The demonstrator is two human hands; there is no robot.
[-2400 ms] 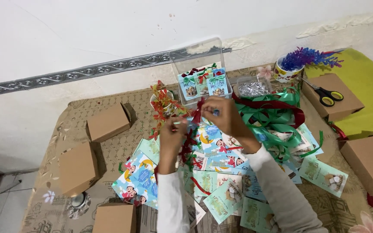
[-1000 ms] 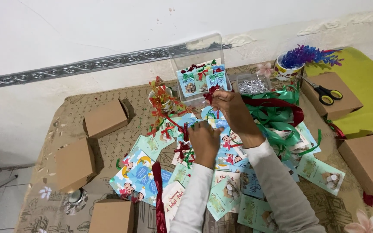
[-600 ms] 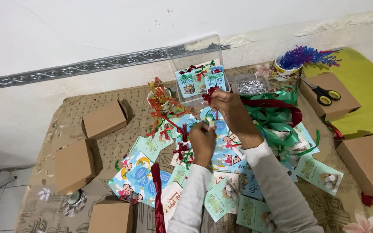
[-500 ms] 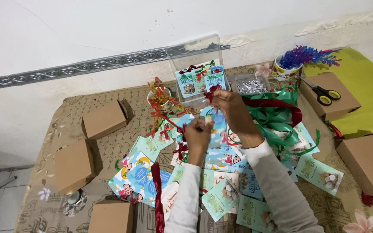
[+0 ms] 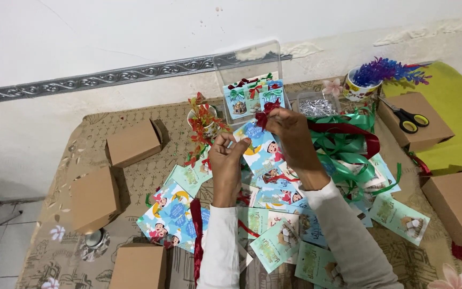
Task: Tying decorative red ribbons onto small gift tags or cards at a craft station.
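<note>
Both hands (image 5: 228, 160) (image 5: 290, 134) pinch, seemingly, one red bow (image 5: 266, 111) above crowded cards (image 5: 266, 155).

Both hands raised, left (image 5: 226, 160) and right (image 5: 291, 132) fingers pinched.

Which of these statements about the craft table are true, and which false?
1. The right hand pinches a small red bow. True.
2. The scissors lie on the floor. False: they rest on a brown box.
3. The clear plastic case stands open near the wall. True.
4. The left hand holds a green ribbon. False: its grip touches a picture card.
</note>
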